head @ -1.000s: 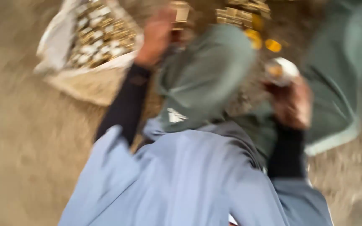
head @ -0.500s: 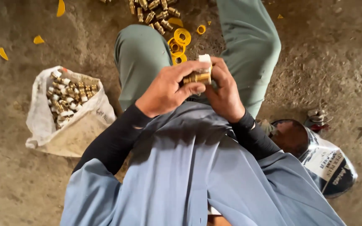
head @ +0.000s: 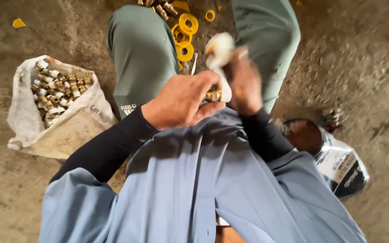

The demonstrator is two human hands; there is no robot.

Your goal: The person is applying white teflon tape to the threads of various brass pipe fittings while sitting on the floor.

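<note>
Gripping a small brass fitting (head: pixel 213 95) between the knees, the left hand (head: pixel 183 100) stays curled around it as half a second ago, while the right hand (head: pixel 243 83) has lifted, now blurred, pinching a white tape roll (head: pixel 219 48) above it. The sack of fittings (head: pixel 59 105) lies unmoved on the floor, left.

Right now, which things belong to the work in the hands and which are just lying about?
In use: left hand holding brass fitting; right hand holding white tape roll; sack of brass fittings.
Lying about: yellow rings; dark bag; yellow scrap.
</note>
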